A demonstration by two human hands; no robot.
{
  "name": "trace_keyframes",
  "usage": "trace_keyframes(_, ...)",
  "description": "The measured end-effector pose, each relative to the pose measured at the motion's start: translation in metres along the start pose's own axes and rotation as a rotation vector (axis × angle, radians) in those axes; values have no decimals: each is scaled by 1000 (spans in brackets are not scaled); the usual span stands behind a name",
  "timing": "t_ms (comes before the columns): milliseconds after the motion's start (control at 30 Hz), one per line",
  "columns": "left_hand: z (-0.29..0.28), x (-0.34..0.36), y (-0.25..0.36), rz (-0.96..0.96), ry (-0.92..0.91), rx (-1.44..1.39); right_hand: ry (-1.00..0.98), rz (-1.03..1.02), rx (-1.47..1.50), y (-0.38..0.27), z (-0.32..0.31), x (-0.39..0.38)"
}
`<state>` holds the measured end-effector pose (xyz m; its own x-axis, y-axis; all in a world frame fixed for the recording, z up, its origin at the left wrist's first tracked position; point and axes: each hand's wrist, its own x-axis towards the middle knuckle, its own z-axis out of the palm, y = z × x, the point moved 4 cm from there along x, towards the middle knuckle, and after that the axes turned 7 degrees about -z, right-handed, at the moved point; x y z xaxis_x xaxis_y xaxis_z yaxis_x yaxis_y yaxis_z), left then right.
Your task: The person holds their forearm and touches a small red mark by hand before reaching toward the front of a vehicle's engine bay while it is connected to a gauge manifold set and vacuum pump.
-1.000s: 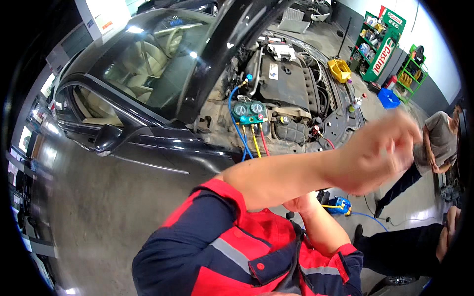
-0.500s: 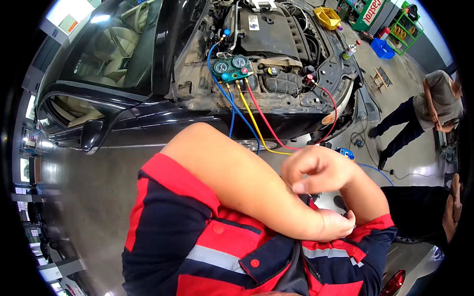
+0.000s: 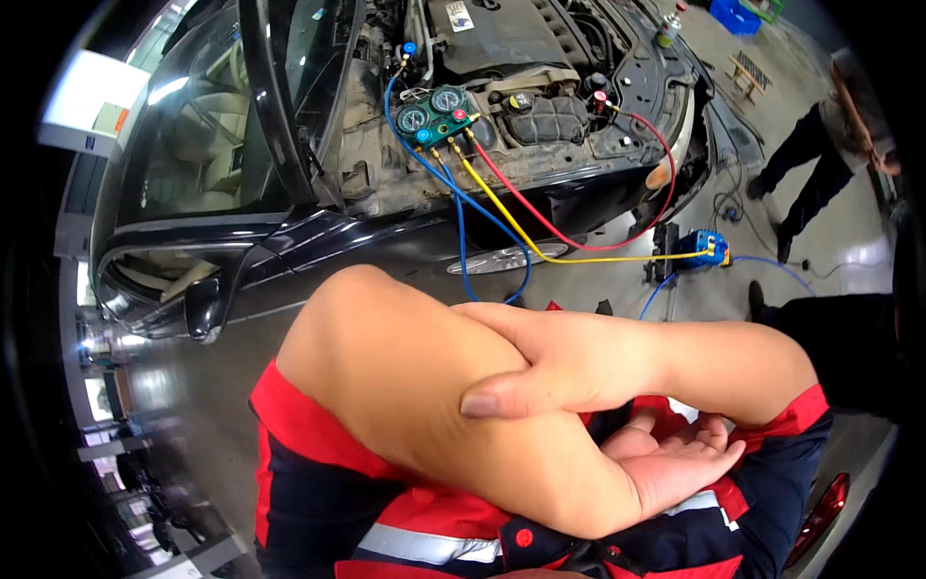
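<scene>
My two arms are crossed in front of my chest. My right hand (image 3: 569, 362) is wrapped round my left forearm (image 3: 424, 405), its thumb lying along the top. Beneath the right arm, my left hand (image 3: 670, 458) rests palm up near my right sleeve, fingers loosely bent and nothing in it. Beyond my arms, a manifold gauge set (image 3: 434, 118) with two round dials sits at the edge of a black car's engine bay. From it run a blue hose (image 3: 461, 251), a yellow hose (image 3: 506, 219) and a red hose (image 3: 526, 207).
A blue pump (image 3: 702, 248) stands on the floor at the yellow hose's end. The black car (image 3: 338, 236) spans the far side, its engine cover (image 3: 506, 43) exposed. A spray can (image 3: 668, 27) stands on its front. Two people (image 3: 815, 145) are at the right.
My right hand, raised and loosely curled before, has come down onto my left forearm and closed round it. The view has shifted, bringing the blue pump into fuller sight.
</scene>
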<state>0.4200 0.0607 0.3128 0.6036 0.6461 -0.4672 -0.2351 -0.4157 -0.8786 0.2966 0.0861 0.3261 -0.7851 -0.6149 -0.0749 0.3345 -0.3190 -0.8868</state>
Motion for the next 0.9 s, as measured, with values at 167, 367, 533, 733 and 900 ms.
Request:
trace_keyframes(167,4,-17,1,64,42,75,45,42,-128,1,1,-11)
trace_keyframes(367,7,-23,-1,91,54,75,16,-7,-126,1,6,-11)
trace_keyframes(533,11,-24,-2,96,71,75,-16,-57,-143,2,1,-16)
trace_keyframes(733,23,-35,-17,150,45,36,-27,-196,-700,-10,-3,-19)
trace_keyframes(900,32,-36,-35,184,39,-33,259,-597,-767,-26,-8,9)
